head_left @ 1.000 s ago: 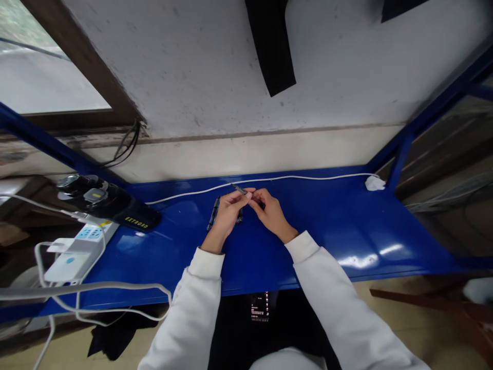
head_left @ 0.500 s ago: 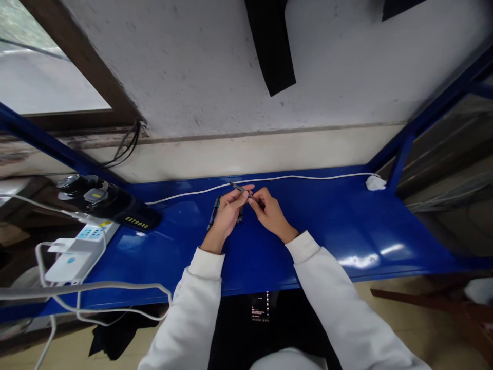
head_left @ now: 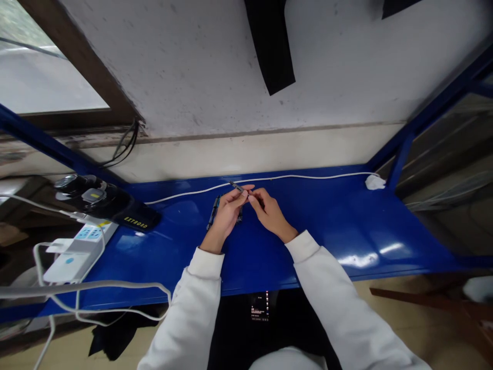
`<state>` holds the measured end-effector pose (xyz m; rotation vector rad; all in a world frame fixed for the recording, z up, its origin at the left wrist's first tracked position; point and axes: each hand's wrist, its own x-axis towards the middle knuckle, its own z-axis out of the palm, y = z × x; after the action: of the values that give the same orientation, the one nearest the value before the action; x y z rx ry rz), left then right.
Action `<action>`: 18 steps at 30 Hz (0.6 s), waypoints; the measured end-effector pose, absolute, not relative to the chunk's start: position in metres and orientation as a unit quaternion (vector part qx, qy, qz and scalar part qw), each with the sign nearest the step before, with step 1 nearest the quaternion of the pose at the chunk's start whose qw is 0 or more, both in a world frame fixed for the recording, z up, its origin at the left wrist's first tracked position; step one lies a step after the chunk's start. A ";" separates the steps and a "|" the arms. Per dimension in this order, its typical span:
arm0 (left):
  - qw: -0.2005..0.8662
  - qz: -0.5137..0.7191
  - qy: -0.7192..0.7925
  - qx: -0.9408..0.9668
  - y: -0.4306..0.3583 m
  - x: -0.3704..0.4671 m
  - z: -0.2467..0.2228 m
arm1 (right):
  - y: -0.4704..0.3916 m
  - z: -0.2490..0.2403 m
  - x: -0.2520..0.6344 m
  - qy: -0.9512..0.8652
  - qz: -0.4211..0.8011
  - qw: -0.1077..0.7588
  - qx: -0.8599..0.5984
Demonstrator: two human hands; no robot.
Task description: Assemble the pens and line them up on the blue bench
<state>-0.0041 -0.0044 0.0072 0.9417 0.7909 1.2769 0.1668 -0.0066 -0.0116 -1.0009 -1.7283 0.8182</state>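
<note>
My left hand (head_left: 227,213) is closed on a thin dark pen (head_left: 235,186), whose tip points up and to the left over the blue tabletop (head_left: 308,221). Close on its right, my right hand (head_left: 269,211) has its thumb and fingers pinched by the pen's lower end; what lies between them is too small to make out. Dark pens (head_left: 213,213) lie on the blue surface just left of my left hand. Another small dark object (head_left: 240,215) is partly hidden between my hands.
At the left are a black bottle (head_left: 111,203) and a white power strip (head_left: 79,252) with cables. A white cable (head_left: 300,177) runs along the back edge to a crumpled white tissue (head_left: 375,182). A lit phone (head_left: 259,307) lies below the front edge.
My right fingers have closed in more, and the dark end that showed between them before is now mostly out of sight. My left hand has hardly moved.
</note>
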 end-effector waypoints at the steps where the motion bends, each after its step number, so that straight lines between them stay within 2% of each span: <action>1: 0.632 0.561 0.344 0.410 -0.005 -0.004 0.008 | -0.007 -0.011 0.167 -0.703 0.336 0.475 -0.410; 18: 0.638 0.564 0.341 0.398 -0.005 -0.004 0.010 | -0.006 -0.016 0.166 -0.701 0.355 0.470 -0.402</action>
<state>-0.0037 -0.0055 0.0098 0.9086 0.7779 1.2864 0.1656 -0.0058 -0.0162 -0.9854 -1.7171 0.8707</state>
